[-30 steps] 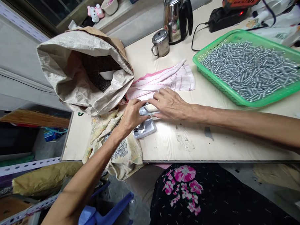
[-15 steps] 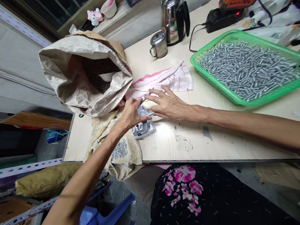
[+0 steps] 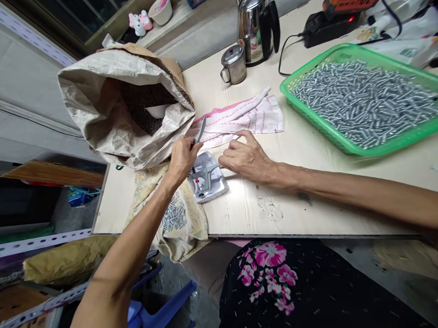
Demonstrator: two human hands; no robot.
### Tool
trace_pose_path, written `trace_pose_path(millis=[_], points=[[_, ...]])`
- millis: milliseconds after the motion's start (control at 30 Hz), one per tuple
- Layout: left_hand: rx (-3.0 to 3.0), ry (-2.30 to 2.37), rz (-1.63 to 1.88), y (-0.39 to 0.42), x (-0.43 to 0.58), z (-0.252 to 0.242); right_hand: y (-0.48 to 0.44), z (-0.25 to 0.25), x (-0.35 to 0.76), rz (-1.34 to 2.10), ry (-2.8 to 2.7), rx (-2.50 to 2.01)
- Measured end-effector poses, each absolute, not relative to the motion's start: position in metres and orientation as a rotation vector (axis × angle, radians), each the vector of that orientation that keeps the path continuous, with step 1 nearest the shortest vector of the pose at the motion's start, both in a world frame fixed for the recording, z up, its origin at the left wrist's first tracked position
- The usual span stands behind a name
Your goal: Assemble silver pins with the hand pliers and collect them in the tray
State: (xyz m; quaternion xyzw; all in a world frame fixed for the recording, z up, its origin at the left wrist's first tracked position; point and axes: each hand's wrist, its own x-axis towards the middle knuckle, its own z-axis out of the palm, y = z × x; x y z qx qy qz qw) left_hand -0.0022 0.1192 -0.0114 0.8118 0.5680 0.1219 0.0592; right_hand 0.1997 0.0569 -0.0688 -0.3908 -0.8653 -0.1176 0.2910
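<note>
My left hand is closed on a slim grey curved piece, whose end sticks up past the thumb. My right hand has its fingers curled, with the index finger bent out. Its fingertips pinch the end of a grey branched part. That part lies over a small pale tray with a red spot and dark bits showing on it. Beside the tray, a heap of small silvery metal pins rests on a patterned cloth.
At the left stands an open woven sack of dark small pieces with a white scoop. A pink-white towel lies behind my hands. To the right is a green basket of metal pins; a metal mug and kettle stand behind.
My left hand has moved left and up, away from my right hand, carrying the grey curved piece. My right hand's fingers have curled in, and the grey branched part on the tray is now uncovered.
</note>
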Motion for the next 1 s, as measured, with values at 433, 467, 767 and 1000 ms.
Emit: trace_pose_path(millis=[433,467,767,1000], points=[[2.443,1.930,-0.317,0.026,-0.108,-0.029,-0.032,-0.060,0.337,0.086,-2.253,-1.053],[2.426,1.966,-0.352,0.021,-0.113,-0.037,-0.041,-0.069,0.343,0.108,-2.255,-1.077],[2.233,2.121,-0.419,0.023,-0.121,-0.061,-0.073,-0.120,0.321,0.289,-2.304,-1.177],[2.278,2.113,-0.045,0.009,-0.122,-0.045,-0.073,-0.123,0.314,0.154,-2.400,-1.250]])
